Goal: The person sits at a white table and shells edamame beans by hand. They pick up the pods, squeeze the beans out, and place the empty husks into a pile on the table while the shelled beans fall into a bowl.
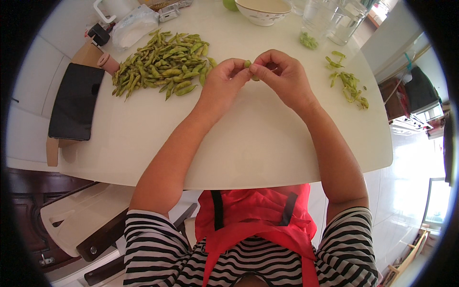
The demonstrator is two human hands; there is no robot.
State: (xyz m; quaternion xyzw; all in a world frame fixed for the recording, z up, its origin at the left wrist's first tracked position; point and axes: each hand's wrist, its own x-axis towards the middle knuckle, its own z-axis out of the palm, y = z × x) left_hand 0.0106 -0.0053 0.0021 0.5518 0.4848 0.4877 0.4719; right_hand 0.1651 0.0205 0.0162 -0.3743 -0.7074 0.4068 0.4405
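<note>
My left hand (227, 77) and my right hand (279, 73) meet above the middle of the table, both pinching one green soybean pod (247, 64). Fingers cover most of that pod; its ends show between the thumbs. A large heap of unshelled soybean pods (161, 66) lies just left of my left hand. To the right of my right hand is a loose pile of opened, flattened pods (349, 86). Shelled green beans (308, 40) are gathered at the far right, seemingly in a clear plastic container (317, 19).
A patterned white bowl (264, 12) and a glass jar (348, 23) stand at the back. On the left are a black tablet-like panel (75, 102) on cardboard, a pink cylinder (108, 64), a plastic bag (134, 27) and a white jug (116, 9). The table's near edge (251, 187) curves before me.
</note>
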